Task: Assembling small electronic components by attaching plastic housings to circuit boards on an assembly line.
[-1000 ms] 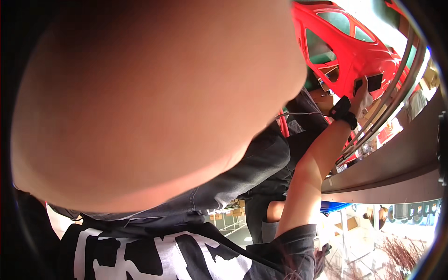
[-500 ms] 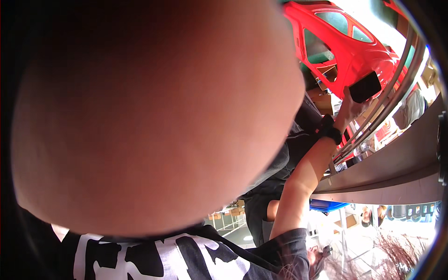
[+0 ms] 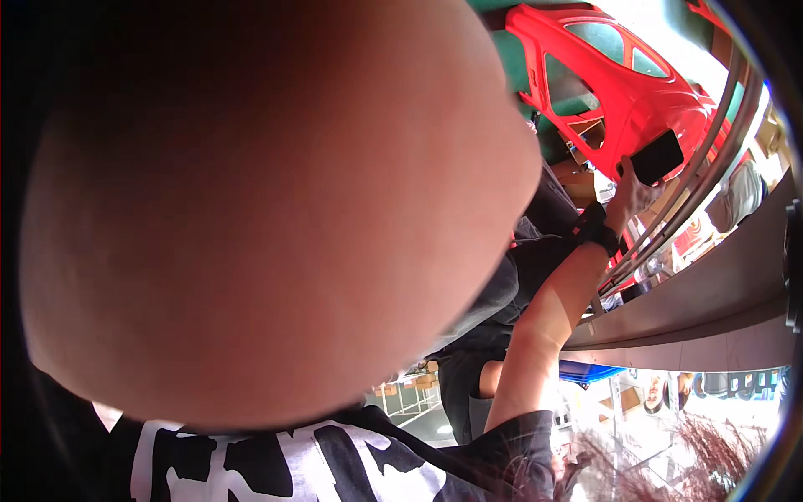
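My right hand [image 3: 633, 197] is at the upper right, closed around a black phone [image 3: 658, 157] with a dark screen. A black watch or wristband [image 3: 597, 231] sits on that wrist. The forearm runs down to a black short sleeve [image 3: 523, 443], joined to a black shirt with white print [image 3: 318, 460]. A large blurred stretch of skin [image 3: 276, 217] lies very close to the lens and hides most of the left and centre; I cannot tell which body part it is. My left hand cannot be made out.
Behind the phone stands a red car-body-like panel [image 3: 569, 50] with window openings. Curved metal rails [image 3: 707, 159] pass beside the phone. A broad grey-brown beam [image 3: 694, 284] crosses the right side. Below it are a blue tray [image 3: 590, 371] and another person [image 3: 655, 393].
My right hand and forearm have shifted slightly right, still with the phone. The blurred skin has drawn back a little on its right edge, uncovering more of the red panel and green background.
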Available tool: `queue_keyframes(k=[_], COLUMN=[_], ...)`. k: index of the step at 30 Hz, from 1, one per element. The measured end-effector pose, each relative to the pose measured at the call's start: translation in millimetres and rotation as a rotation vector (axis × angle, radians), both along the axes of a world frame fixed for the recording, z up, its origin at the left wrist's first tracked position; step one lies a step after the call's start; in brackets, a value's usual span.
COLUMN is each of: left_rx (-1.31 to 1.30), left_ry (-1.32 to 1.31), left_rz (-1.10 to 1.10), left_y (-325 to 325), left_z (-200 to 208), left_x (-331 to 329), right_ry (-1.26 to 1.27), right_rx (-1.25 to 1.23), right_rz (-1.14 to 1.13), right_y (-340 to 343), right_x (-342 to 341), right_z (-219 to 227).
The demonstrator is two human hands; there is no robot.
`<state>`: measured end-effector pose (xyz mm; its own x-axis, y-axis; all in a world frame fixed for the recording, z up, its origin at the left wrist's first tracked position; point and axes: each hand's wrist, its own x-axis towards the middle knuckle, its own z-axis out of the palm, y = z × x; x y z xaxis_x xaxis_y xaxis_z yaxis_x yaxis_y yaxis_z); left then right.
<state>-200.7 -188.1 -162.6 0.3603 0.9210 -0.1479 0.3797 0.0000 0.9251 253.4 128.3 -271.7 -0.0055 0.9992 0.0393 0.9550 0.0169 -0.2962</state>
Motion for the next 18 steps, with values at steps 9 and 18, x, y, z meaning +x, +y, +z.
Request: queue_keyframes(k=[9,18], left_rx=[0.019,0.005], left_ry=[-0.001,0.004], left_rz=[-0.007,-0.012], left_y=[10.1,0.1], left_z=[7.8,10.7], left_x=[-11.5,0.4], right_ry=[0.457,-0.357], right_rx=[-0.214,0.090], right_rz=[0.137,0.703], right_y=[31.8,29.9], right_x=[65.5,102.5], right_z=[-19.3,-20.8])
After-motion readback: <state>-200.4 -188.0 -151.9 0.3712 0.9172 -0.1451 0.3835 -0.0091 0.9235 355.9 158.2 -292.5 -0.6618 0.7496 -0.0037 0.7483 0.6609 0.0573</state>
